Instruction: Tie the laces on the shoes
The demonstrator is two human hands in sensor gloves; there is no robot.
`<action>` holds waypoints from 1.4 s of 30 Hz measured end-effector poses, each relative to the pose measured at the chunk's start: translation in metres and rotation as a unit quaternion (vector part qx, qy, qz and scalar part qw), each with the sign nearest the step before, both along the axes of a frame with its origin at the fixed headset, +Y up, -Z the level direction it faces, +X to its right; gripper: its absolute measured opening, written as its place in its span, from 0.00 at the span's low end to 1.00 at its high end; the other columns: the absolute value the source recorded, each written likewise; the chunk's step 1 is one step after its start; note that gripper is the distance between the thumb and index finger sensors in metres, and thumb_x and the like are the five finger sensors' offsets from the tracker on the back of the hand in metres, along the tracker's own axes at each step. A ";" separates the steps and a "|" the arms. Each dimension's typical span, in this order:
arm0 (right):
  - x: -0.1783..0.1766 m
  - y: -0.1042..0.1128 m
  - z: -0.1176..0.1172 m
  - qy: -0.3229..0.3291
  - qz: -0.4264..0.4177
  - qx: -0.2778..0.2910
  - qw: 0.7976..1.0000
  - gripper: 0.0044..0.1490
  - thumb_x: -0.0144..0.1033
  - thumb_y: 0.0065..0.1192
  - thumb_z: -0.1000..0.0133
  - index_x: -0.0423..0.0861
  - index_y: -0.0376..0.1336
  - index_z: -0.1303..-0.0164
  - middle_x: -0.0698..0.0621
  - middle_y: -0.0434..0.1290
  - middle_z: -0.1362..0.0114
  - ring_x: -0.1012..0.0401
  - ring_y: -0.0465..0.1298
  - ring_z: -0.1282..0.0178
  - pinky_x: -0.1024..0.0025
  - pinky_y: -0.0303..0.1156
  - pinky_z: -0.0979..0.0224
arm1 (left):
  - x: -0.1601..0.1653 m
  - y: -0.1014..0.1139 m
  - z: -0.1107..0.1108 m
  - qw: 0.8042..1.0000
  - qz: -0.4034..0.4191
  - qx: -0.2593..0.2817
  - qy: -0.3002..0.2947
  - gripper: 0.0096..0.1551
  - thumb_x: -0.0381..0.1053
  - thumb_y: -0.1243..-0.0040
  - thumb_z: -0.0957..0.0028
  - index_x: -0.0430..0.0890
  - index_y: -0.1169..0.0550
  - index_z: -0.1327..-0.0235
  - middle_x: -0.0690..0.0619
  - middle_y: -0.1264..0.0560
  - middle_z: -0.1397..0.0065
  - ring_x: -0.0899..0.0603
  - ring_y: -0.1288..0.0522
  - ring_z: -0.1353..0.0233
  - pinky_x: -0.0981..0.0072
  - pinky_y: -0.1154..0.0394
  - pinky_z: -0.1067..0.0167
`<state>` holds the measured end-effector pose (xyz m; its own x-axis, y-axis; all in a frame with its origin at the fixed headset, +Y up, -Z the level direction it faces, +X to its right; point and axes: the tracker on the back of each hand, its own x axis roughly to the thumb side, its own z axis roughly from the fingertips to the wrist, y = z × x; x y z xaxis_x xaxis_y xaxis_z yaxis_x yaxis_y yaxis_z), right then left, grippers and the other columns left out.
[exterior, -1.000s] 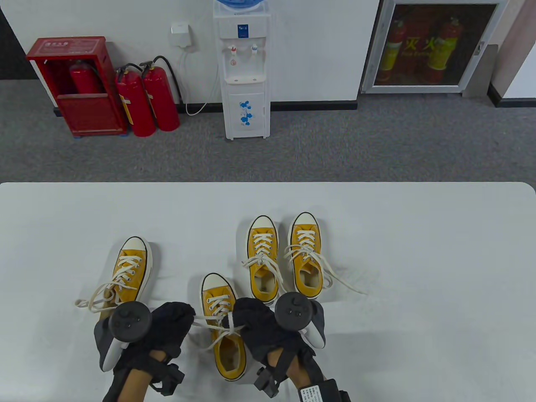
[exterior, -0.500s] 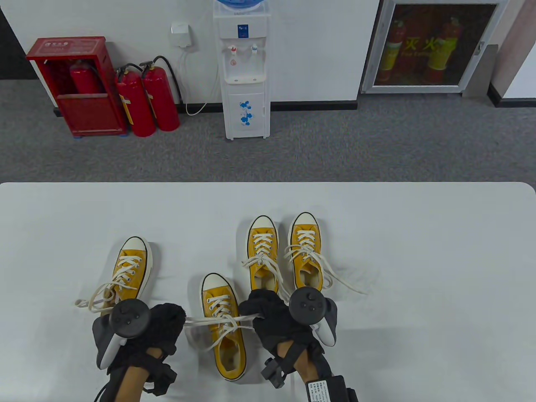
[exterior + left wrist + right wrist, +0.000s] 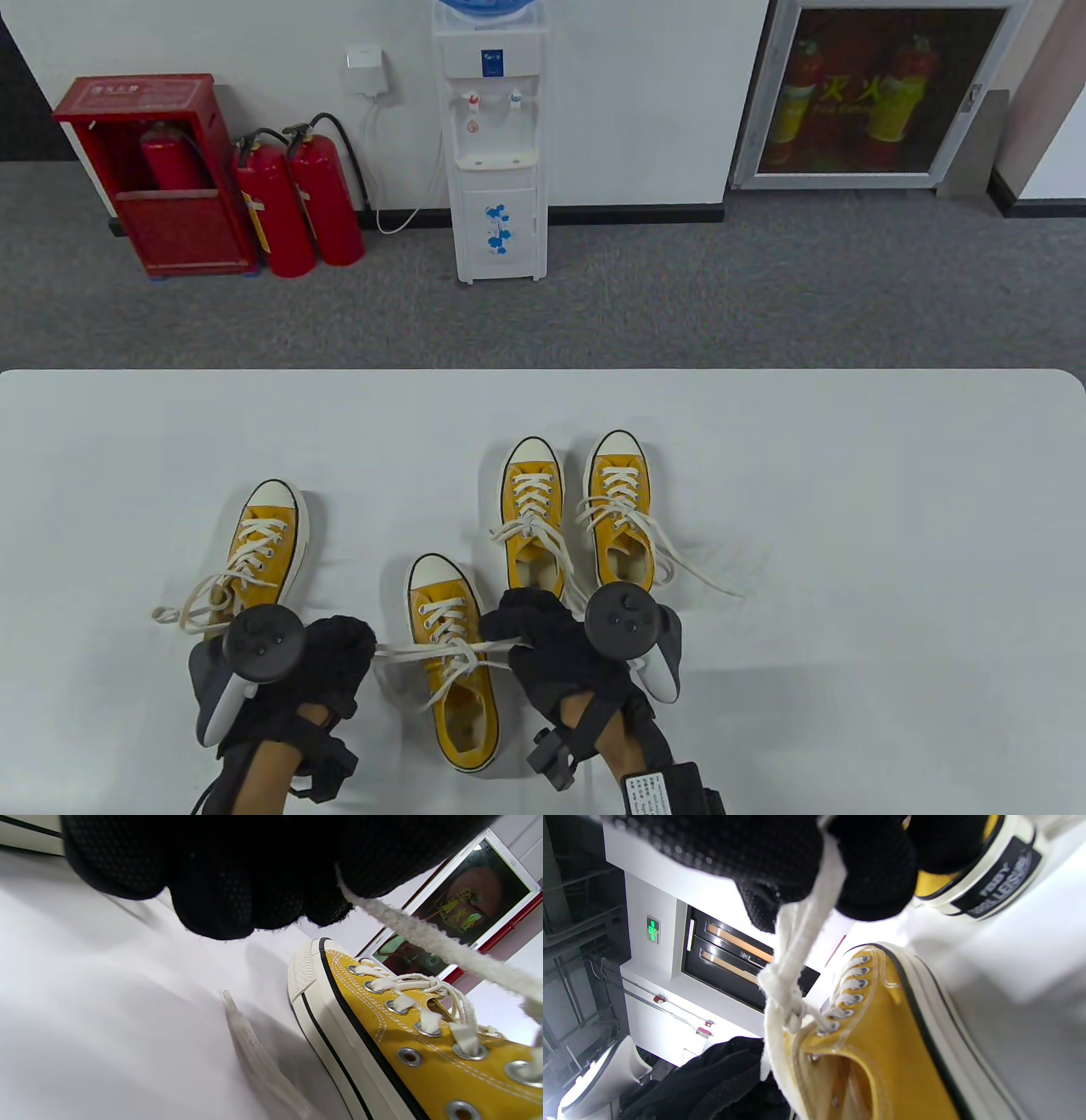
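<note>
A yellow canvas shoe (image 3: 451, 662) with white laces lies near the table's front edge, toe pointing away. My left hand (image 3: 339, 654) grips one loop of its lace (image 3: 407, 652) on the left, and my right hand (image 3: 530, 628) grips the other loop on the right. The lace runs taut between them across a knot (image 3: 465, 652) over the tongue. The left wrist view shows curled fingers (image 3: 220, 899) holding the lace (image 3: 428, 942) above the shoe (image 3: 424, 1052). Seen from the right wrist, the fingers (image 3: 865, 878) pinch the lace (image 3: 801, 938) above the knot (image 3: 782, 997).
Another yellow shoe (image 3: 259, 552) lies to the left with a loose bow. Two more yellow shoes (image 3: 533, 526) (image 3: 621, 514) stand side by side behind my right hand, their laces trailing right. A loose lace end (image 3: 258, 1060) lies on the white table (image 3: 848, 509).
Over the last second both hands moved apart, pulling the lace loops outward and tightening the knot. Since half a second ago they have barely moved.
</note>
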<state>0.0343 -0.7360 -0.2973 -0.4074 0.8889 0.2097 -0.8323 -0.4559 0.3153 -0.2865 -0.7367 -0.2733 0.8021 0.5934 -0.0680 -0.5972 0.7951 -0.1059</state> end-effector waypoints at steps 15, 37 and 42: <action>0.013 0.005 -0.003 -0.012 0.113 0.020 0.993 0.33 0.24 0.69 0.52 0.44 0.69 0.33 0.45 0.58 0.21 0.54 0.77 0.47 0.41 0.63 0.30 | -0.007 0.006 0.002 1.000 -0.001 -0.022 0.002 0.20 0.58 0.38 0.46 0.52 0.17 0.47 0.49 0.17 0.38 0.39 0.15 0.49 0.40 0.22 0.44; 0.030 0.001 -0.008 -0.056 0.132 0.029 0.989 0.29 0.36 0.69 0.49 0.44 0.72 0.36 0.45 0.66 0.24 0.50 0.76 0.40 0.37 0.59 0.28 | -0.007 0.012 0.004 0.998 -0.058 -0.007 0.014 0.27 0.61 0.39 0.46 0.51 0.20 0.37 0.45 0.21 0.30 0.37 0.17 0.43 0.37 0.25 0.40; 0.018 0.005 -0.001 -0.053 0.164 0.066 0.983 0.35 0.50 0.68 0.48 0.45 0.71 0.34 0.45 0.67 0.25 0.47 0.75 0.33 0.34 0.56 0.26 | 0.003 0.022 0.010 0.996 -0.073 0.045 0.006 0.35 0.64 0.41 0.46 0.51 0.26 0.27 0.43 0.28 0.22 0.34 0.21 0.34 0.32 0.31 0.33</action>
